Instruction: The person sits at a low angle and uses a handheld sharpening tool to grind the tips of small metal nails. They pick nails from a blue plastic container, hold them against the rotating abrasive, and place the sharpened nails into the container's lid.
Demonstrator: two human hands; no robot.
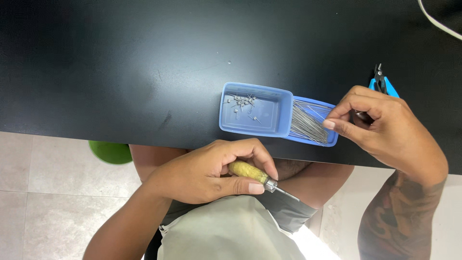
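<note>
Below the worktop's (pixel 120 72) near edge, the left hand (pixel 207 173) grips a yellow-handled pin tool (pixel 252 172). Right hand (pixel 385 130), fingers pinching, is picking a wire from the blue tray (pixel 313 124); threading it probably needs steadiness.

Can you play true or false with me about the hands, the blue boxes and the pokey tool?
1. The left hand holds a yellow-handled tool. True.
2. The right hand rests flat on the black table. False: its fingers reach into the lid full of thin wires.
3. The small bent metal pieces lie in the deeper blue box. True.
4. The blue-handled cutters are in the left hand. False: they lie on the table behind the right hand.
5. The deeper blue box is full to the top. False: only a few pieces lie in it.
</note>
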